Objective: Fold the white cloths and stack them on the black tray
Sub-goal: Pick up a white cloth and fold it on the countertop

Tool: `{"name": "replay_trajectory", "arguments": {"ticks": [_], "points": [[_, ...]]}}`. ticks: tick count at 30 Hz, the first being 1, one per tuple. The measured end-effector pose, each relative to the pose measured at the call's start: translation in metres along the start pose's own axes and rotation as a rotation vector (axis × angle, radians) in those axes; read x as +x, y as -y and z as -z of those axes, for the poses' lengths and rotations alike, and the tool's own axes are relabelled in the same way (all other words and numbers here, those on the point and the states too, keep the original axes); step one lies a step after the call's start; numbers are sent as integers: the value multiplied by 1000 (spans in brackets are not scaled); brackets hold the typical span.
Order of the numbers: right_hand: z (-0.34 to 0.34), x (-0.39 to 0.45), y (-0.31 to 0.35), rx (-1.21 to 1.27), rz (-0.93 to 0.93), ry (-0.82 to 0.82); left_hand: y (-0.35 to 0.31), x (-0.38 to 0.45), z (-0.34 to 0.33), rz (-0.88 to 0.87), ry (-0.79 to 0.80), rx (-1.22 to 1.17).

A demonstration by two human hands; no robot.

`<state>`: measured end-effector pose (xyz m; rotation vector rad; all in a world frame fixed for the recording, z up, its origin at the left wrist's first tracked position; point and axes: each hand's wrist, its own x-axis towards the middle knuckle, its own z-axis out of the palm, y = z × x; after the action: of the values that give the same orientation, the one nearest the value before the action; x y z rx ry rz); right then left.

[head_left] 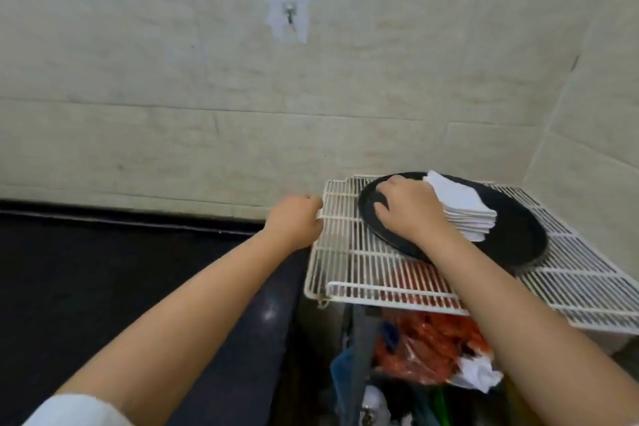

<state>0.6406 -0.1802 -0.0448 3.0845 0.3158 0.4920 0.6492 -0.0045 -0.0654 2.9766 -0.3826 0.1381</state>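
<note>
Right hand [411, 207] presses corner-forward cloth stack [463, 209].

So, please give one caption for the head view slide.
Right hand on black tray beside folded white cloths; left hand grips wire rack.

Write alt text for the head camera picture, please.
A person's right hand rests on a black tray holding a stack of folded white cloths, while the left hand grips the edge of the white wire rack beneath it.

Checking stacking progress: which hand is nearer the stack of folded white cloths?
Right. The right hand rests on the black tray against the stack; the left hand grips the wire rack's left edge.
</note>
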Motion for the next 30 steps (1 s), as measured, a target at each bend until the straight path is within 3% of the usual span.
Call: {"name": "replay_trajectory", "arguments": {"ticks": [9,17,22,30], "points": [[16,-5,348,348,495,22,252,-232,68,548,-175,221],[18,-32,606,535,897,149,419,-418,81,1050,-211,288],[-6,-23,741,561,1021,224,527,-485,78,1264,-145,266],[-38,69,943,553,1038,293,735,-505,108,1386,-61,244]]}}
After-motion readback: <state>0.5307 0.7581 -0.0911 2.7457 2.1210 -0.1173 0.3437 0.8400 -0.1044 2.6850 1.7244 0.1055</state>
